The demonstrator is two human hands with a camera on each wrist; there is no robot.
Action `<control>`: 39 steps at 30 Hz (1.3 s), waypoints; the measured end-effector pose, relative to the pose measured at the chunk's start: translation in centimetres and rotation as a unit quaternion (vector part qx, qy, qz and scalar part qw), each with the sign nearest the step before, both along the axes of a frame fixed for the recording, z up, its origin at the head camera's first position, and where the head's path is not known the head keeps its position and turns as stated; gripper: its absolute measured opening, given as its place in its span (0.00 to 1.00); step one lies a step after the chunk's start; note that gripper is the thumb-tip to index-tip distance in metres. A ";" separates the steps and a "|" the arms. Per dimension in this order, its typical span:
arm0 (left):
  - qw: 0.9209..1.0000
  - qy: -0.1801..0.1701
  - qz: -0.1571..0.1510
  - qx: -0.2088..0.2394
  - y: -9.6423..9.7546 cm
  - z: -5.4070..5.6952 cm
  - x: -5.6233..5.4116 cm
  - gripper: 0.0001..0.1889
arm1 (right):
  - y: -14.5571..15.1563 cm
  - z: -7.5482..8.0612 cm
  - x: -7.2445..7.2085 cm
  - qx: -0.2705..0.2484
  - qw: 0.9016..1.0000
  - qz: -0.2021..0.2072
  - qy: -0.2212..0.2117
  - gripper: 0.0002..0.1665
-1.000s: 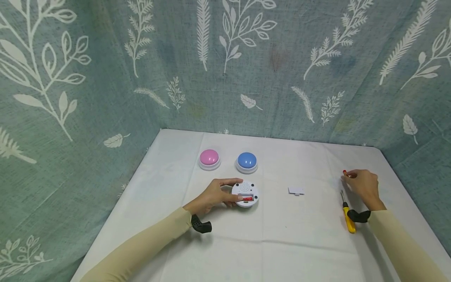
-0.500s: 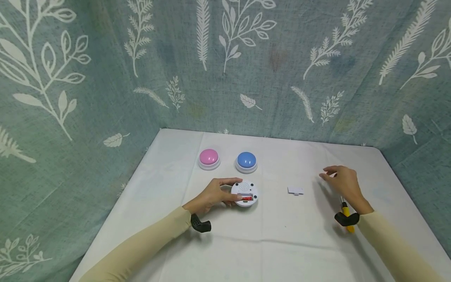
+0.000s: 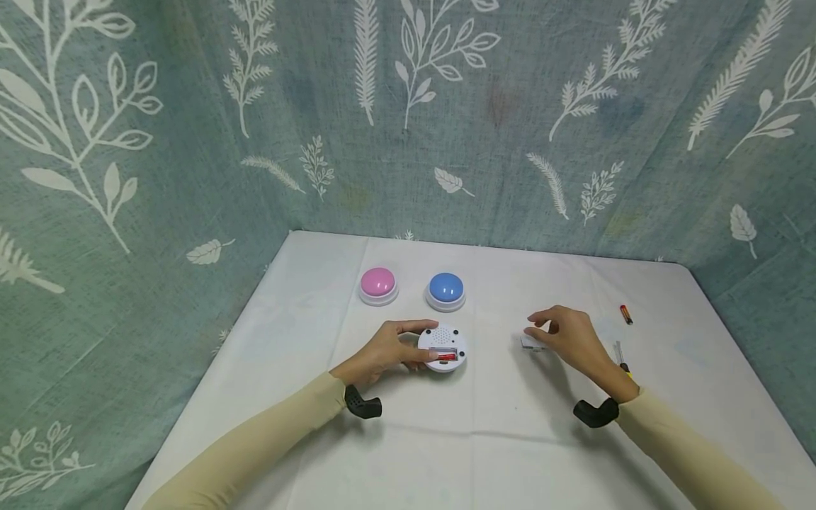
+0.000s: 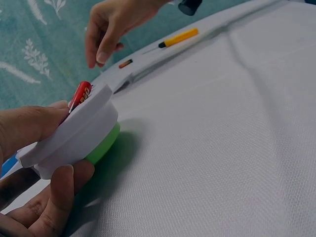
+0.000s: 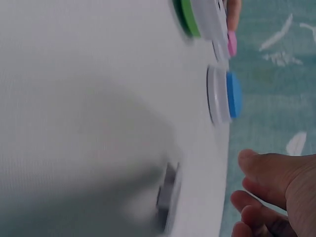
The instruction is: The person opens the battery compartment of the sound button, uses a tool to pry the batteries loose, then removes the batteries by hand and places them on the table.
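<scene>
My left hand [image 3: 390,353] grips a round white push-button [image 3: 443,338] turned upside down, thumb on its back and fingers beneath. The left wrist view shows its green dome [image 4: 104,144] facing the table. In its uncovered compartment lies a red battery [image 3: 448,357], partly hidden by the thumb. My right hand [image 3: 569,338] hovers over the small white battery cover [image 3: 530,343], its fingers loosely bent. In the right wrist view, a gap separates those fingers from the cover [image 5: 169,198], which lies on the cloth.
A pink button [image 3: 378,283] and a blue button [image 3: 445,289] stand dome-up behind the left hand. To the right lie a loose battery [image 3: 626,314] and a screwdriver [image 3: 621,358], partly hidden by the right forearm. A leaf-patterned curtain [image 3: 459,142] hangs behind the table.
The right hand has let go of the loose battery at the far right and moved left to above the battery cover. The left hand keeps the push-button in the same place.
</scene>
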State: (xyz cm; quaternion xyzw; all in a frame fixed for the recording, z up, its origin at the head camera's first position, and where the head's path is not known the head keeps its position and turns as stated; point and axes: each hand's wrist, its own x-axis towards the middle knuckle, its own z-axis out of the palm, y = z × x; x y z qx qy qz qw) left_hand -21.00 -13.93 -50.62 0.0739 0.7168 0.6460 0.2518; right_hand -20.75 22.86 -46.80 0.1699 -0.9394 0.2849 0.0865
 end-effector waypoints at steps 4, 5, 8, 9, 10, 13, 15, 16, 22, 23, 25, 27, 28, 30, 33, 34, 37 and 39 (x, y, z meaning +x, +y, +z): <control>1.000 -0.001 0.001 -0.001 0.0 0.0 -0.1 0.35 | -2.1 0.1 0.4 -0.003 1.000 0.026 0.002 0.12; 1.000 -0.001 0.002 0.000 0.0 0.0 -0.1 0.35 | -2.6 0.1 0.5 -0.004 0.999 0.033 0.004 0.12; 1.000 0.000 0.004 -0.003 0.0 0.0 -0.1 0.35 | -3.8 0.1 0.8 -0.006 0.999 0.054 0.002 0.11; 1.000 -0.001 0.005 -0.003 0.0 -0.1 -0.1 0.35 | -4.3 0.1 0.8 -0.006 0.998 0.060 0.000 0.11; 1.000 -0.002 0.005 -0.003 0.0 -0.1 -0.1 0.35 | -4.7 0.1 0.9 -0.007 0.998 0.067 -0.003 0.11; 1.000 -0.004 0.007 -0.005 0.0 -0.2 -0.1 0.35 | -5.8 0.1 1.3 -0.008 0.996 0.085 -0.008 0.10; 1.000 -0.004 0.007 -0.007 0.0 -0.2 -0.1 0.34 | -6.6 0.1 1.5 -0.010 0.995 0.095 -0.014 0.11; 1.000 -0.003 0.007 -0.009 0.0 -0.2 -0.1 0.34 | -6.9 0.1 1.6 -0.010 0.995 0.100 -0.015 0.11; 1.000 0.004 0.005 -0.010 0.1 -0.2 -0.1 0.34 | -8.8 -0.1 2.0 -0.022 0.992 0.127 -0.018 0.11; 1.000 0.008 0.004 -0.010 0.1 -0.2 -0.1 0.34 | -9.1 -0.2 2.0 -0.026 0.991 0.130 -0.020 0.11; 1.000 0.014 0.001 -0.012 0.0 -0.2 -0.1 0.34 | -9.6 -0.3 2.0 -0.032 0.990 0.138 -0.020 0.11; 1.000 0.021 -0.001 -0.015 0.0 -0.2 0.0 0.33 | -10.0 -0.4 2.1 -0.037 0.989 0.145 -0.019 0.11; 1.000 0.025 -0.002 -0.017 0.0 -0.3 0.0 0.33 | -10.2 -0.4 2.1 -0.039 0.988 0.150 -0.017 0.11; 0.999 0.029 -0.003 -0.016 0.0 -0.3 0.0 0.33 | -10.6 -0.5 2.1 -0.041 0.986 0.159 -0.014 0.11; 0.999 0.030 -0.004 -0.012 0.0 -0.2 0.1 0.33 | -10.9 -0.7 2.0 -0.040 0.984 0.171 -0.009 0.10; 0.999 0.031 -0.005 -0.011 0.0 -0.2 0.1 0.33 | -10.9 -0.7 2.0 -0.040 0.984 0.175 -0.008 0.10; 0.999 0.034 -0.006 -0.010 0.1 -0.2 0.0 0.33 | -11.0 -0.8 2.0 -0.041 0.983 0.178 -0.006 0.09; 0.999 0.035 -0.007 -0.011 0.1 -0.2 0.0 0.33 | -11.1 -0.7 2.1 -0.042 0.983 0.179 -0.009 0.08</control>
